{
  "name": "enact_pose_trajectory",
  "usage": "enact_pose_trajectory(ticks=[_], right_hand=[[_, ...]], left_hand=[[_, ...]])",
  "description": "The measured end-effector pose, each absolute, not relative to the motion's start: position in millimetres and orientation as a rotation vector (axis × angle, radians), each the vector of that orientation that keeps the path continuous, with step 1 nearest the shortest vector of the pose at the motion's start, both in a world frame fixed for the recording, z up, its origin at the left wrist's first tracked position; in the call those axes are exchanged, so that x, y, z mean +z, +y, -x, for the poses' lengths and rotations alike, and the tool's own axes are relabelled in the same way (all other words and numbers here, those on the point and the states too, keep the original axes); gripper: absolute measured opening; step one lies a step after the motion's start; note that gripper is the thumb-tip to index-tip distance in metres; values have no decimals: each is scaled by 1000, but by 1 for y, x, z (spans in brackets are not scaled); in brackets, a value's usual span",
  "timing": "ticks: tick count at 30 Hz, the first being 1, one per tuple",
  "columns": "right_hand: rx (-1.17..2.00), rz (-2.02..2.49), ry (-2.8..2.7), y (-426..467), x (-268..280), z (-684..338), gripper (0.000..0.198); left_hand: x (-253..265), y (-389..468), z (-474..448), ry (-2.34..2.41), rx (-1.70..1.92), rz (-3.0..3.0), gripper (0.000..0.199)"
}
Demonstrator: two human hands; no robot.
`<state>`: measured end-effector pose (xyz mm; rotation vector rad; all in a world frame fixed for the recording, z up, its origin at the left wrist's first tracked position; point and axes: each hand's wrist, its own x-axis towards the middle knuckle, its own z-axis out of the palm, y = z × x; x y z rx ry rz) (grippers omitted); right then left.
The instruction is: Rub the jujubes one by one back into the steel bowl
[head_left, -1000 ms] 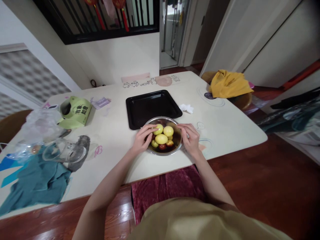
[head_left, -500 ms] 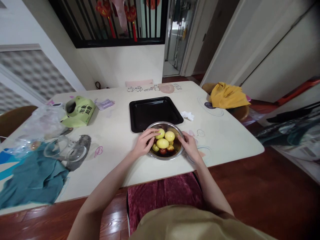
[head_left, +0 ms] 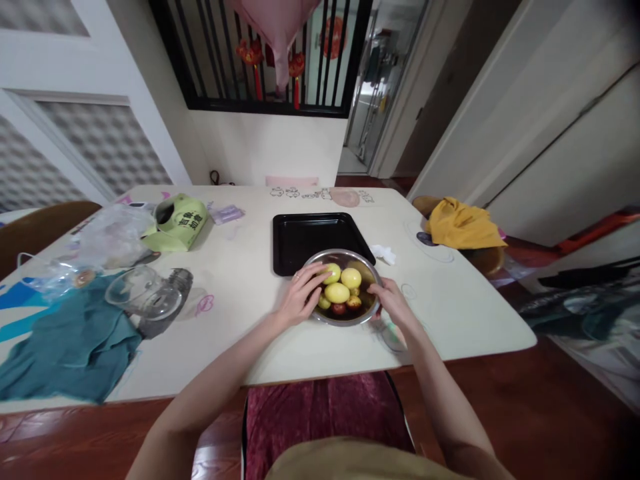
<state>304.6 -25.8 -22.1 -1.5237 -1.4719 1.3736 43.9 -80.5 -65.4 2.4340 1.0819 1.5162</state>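
Held steel bowl (head_left: pixel 345 321) by rim in right hand (head_left: pixel 393 300), toward table's (head_left: pixel 280 360) front edge, likely for steadiness; rested left hand (head_left: pixel 300 297), half spread, against yellow-green fruit (head_left: pixel 333 272).

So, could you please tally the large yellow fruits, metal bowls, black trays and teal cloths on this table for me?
Large yellow fruits: 3
Metal bowl: 1
Black tray: 1
Teal cloth: 1
Total: 6
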Motion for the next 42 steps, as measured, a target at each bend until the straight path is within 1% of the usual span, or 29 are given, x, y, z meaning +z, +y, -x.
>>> enact_pose_trajectory(ticks=[3,8,13,17,21,26,32,37,42], right_hand=[[1335,1535,-1522,-2,-7,-297,7],[1234,1554,-1567,43,11,-274,10],[1098,1562,-1658,76,18,-250,19],[973,1556,-1779,92,17,-239,19],[826,1557,-1908,98,20,-232,20],[598,1581,-2085,96,33,-221,27],[340,1611,-2243,95,49,-209,33],[2,1644,-2354,96,55,-205,38],[-50,1662,-2375,97,60,-205,40]], left_hand=[[-65,-79,-41,1182,1535,-2444,52],[-70,-73,-35,1386,1431,-2341,58],[-83,-63,-28,1504,1358,-2203,62],[-93,-55,-22,1609,1323,-2136,64],[-99,-51,-17,1669,1316,-2137,65],[-105,-47,-14,1685,1328,-2187,65],[-105,-48,-14,1712,1263,-2236,64],[-105,-48,-15,1723,1243,-2239,63],[-103,-49,-15,1728,1210,-2292,64]])
